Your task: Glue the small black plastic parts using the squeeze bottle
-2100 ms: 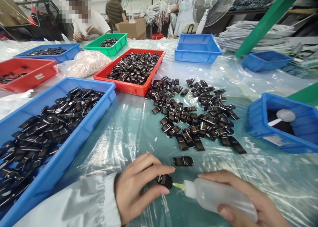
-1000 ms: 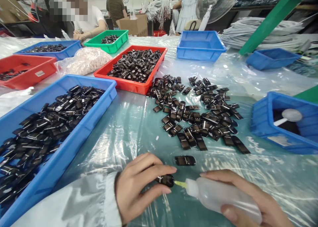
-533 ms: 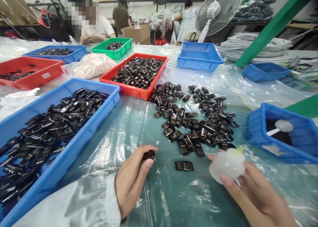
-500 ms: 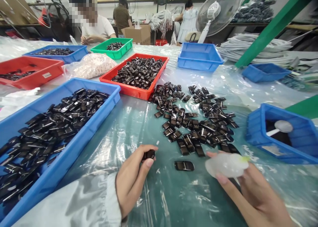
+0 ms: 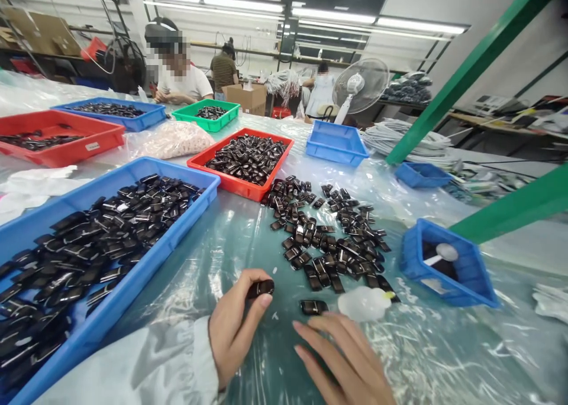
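Between thumb and fingers my left hand (image 5: 239, 328) pinches a glossy black piece (image 5: 261, 288) above the green table surface. My right hand (image 5: 344, 355) has its fingers apart, close to a single black piece (image 5: 313, 307) on the table; nothing shows in its grasp. A translucent white bottle (image 5: 364, 303) with a yellowish tip lies just beyond the right hand's knuckles. Behind it spreads a loose pile of black pieces (image 5: 350, 254). At the left, a long blue tray (image 5: 171, 236) holds many similar pieces.
A red tray (image 5: 239, 188) of black pieces stands behind the pile. At right, a blue bin (image 5: 448, 290) holds a spoon and dark contents near a green post (image 5: 510, 207). Farther back are a blue tray (image 5: 337, 152), a fan (image 5: 355, 84) and a seated person (image 5: 184, 83).
My right hand has let go of the white bottle, which now lies on the table, and has moved left toward the single black piece. The head view has tilted upward.
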`<state>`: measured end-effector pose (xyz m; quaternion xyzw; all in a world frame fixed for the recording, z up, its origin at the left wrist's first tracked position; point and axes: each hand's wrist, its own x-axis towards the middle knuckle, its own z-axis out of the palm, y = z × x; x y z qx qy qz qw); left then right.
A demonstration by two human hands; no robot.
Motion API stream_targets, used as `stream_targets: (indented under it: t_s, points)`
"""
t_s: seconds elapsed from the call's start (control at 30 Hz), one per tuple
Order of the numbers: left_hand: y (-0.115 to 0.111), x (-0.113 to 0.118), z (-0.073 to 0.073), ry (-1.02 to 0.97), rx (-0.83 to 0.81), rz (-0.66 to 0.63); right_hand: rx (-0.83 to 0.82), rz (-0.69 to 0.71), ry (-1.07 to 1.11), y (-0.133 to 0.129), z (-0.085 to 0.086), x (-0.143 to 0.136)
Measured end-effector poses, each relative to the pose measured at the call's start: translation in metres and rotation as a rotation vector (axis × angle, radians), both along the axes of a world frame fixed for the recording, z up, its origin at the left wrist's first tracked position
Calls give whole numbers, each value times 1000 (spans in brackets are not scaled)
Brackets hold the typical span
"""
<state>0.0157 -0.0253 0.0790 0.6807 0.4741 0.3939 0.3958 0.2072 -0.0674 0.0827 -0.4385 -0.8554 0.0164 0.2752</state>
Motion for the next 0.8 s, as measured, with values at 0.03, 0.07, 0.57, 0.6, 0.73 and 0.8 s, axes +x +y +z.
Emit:
stream_targets:
  t_s: [0.03, 0.07, 0.57, 0.6, 0.73, 0.8]
  points:
    - [-1, 0, 0, 0, 19, -7, 45, 12, -17, 5, 0, -9]
    - [-2, 0, -1, 2, 37, -17, 65, 24, -23, 10, -2, -17]
    - [-7, -5, -5, 2, 287, -158, -278, -91, 294, 17, 7, -17]
    - [-7, -6, -5, 9, 298, -174, -328, -110, 349, 17, 10, -16]
    - [-7, -7, -6, 38, 324, -216, -535, -169, 569, 15, 16, -14]
    - [-7, -8, -6, 43, 337, -232, -631, -177, 685, 15, 17, -13]
